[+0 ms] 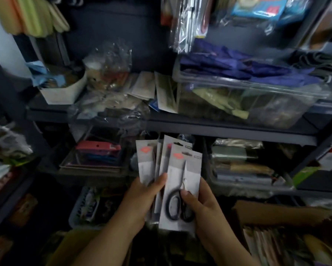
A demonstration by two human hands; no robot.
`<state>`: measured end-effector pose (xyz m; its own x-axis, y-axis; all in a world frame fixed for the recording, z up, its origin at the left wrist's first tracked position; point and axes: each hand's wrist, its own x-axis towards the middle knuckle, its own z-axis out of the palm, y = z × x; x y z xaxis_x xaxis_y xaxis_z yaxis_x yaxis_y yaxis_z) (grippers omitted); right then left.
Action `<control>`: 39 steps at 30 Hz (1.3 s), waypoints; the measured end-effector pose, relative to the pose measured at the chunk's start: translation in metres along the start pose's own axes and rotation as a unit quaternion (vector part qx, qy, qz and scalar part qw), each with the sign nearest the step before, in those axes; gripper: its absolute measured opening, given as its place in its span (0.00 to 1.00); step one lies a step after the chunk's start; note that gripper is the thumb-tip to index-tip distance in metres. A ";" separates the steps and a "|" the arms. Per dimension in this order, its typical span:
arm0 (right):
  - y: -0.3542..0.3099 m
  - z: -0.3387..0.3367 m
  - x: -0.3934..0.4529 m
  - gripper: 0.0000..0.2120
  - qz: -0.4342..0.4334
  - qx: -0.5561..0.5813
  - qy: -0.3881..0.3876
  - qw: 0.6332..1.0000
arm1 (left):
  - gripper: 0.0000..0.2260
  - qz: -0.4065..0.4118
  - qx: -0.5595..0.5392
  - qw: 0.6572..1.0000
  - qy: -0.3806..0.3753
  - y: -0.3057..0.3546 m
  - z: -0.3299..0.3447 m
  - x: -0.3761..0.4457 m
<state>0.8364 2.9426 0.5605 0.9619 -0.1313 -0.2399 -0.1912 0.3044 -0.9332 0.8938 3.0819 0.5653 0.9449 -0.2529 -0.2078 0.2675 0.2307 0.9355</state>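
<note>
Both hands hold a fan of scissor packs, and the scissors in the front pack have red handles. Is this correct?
No: the head view shows black handles, not red, on the scissors in the front pack. Left hand and right hand do hold the packs.

Dim, blurred throughout, darker toward lower corners.

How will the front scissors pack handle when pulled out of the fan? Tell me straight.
Probably fairly stiff: the front scissors pack stands flat above the right hand without drooping. Likely bottom-heavy, since the black handles sit low on the card. It may slide easily against the other packs fanned in the left hand.
</note>
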 end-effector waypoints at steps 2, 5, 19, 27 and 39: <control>-0.003 0.005 0.001 0.23 -0.003 0.019 -0.002 1.000 | 0.18 -0.011 -0.034 0.999 -0.012 0.006 -0.001 0.001; -0.013 0.006 0.003 0.26 -0.041 0.044 -0.015 0.998 | 0.24 -0.019 -0.087 0.996 -0.017 0.012 0.000 0.000; -0.095 0.026 0.045 0.31 -0.135 0.094 -0.085 0.983 | 0.36 0.043 -0.189 0.975 -0.106 0.070 0.033 0.005; -0.128 0.054 0.054 0.17 -0.195 0.047 -0.123 0.972 | 0.13 0.061 -0.170 0.980 -0.079 0.120 0.025 -0.003; -0.162 0.067 0.077 0.13 -0.258 0.009 -0.082 0.962 | 0.16 0.152 -0.146 0.977 -0.006 0.153 0.030 0.008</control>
<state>0.9544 2.9466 0.7113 0.9459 -0.1185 0.3021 0.3230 0.2551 -0.9114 0.9366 3.0871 0.7149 0.9873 -0.1417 0.0720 0.0191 0.5554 0.8314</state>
